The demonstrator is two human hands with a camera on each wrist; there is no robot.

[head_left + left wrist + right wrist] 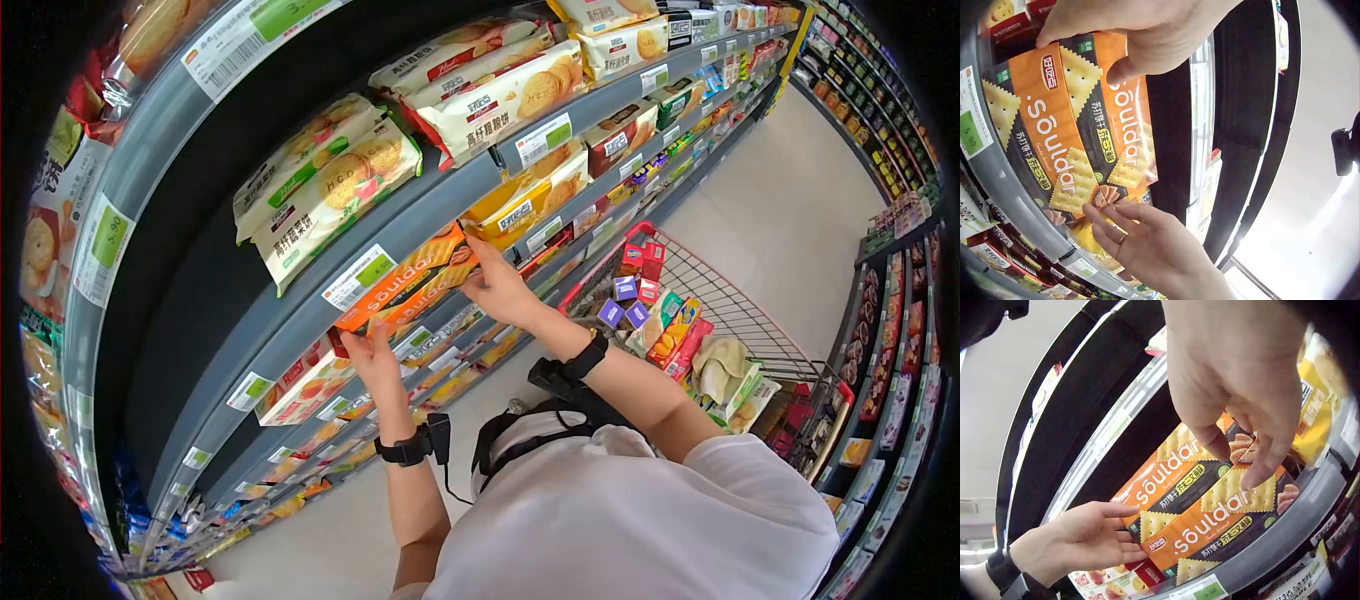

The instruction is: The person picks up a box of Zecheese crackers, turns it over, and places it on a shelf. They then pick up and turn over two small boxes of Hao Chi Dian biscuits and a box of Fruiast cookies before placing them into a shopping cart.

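Note:
Two orange-and-black cracker boxes lie side by side at the grey shelf edge, the nearer box [1210,534] against the farther box [1172,469]. At their left end, the left hand [376,362] touches them, its fingers mostly straight in the right wrist view and its thumb over the farther box. The right hand [500,288] is at the other end; its extended fingers touch the box ends in the left wrist view. From the right wrist, the right hand [1235,387] covers part of that end, with bent fingertips on the printed faces.
Packs of biscuits [345,185] lie on the shelf above, and yellow packs [535,200] stand beside the boxes. Price labels [360,278] line the shelf edge. A shopping cart with goods [675,325] stands at the person's right; more stocked shelves [890,350] face the aisle.

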